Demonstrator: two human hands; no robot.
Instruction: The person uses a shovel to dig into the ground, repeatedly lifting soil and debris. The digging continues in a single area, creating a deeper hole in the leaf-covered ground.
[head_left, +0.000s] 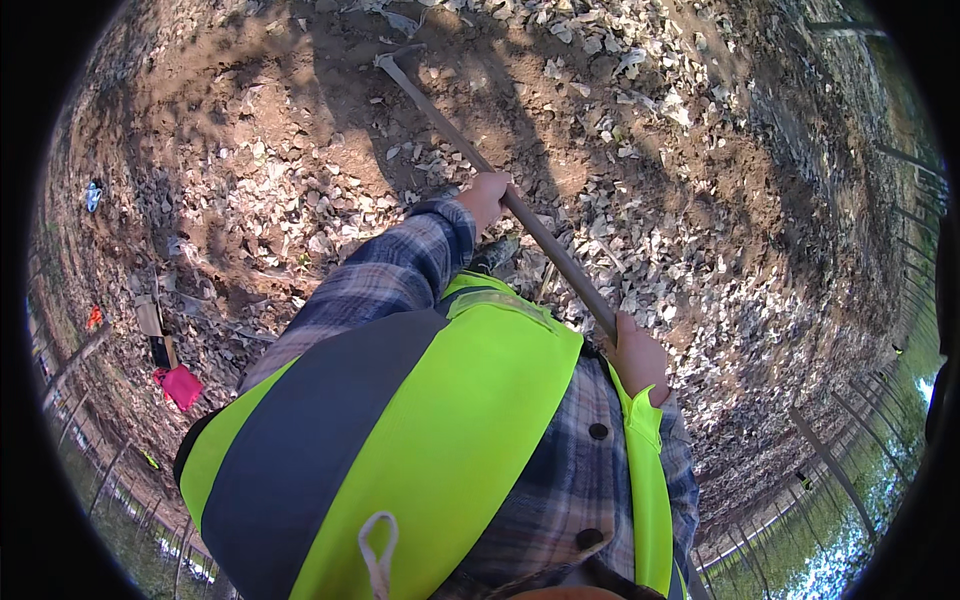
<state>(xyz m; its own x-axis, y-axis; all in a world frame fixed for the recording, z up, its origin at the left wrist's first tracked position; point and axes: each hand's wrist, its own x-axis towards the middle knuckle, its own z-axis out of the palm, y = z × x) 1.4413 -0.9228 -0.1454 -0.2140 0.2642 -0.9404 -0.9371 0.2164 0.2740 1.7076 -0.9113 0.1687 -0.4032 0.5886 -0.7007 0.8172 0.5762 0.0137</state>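
A long wooden-handled hoe (555, 251) slants across the view, its metal head at the top resting on or just above bare brown soil. My left hand (486, 201) grips the handle around its middle, the plaid sleeve reaching forward. Near the handle's lower end, beside the hi-vis vest, my right hand (639, 352) is closed around the wood. Shadow covers part of the soil around the hoe's head, so its blade edge is hard to make out.
Dry leaves (322, 202) and plastic film scraps litter the ground. A pink item (180, 386) lies at left by a brown, flat object (148, 315). Further off are an orange item (94, 316), a blue-and-white item (92, 196), and thin trunks or posts (832, 465) along the rim.
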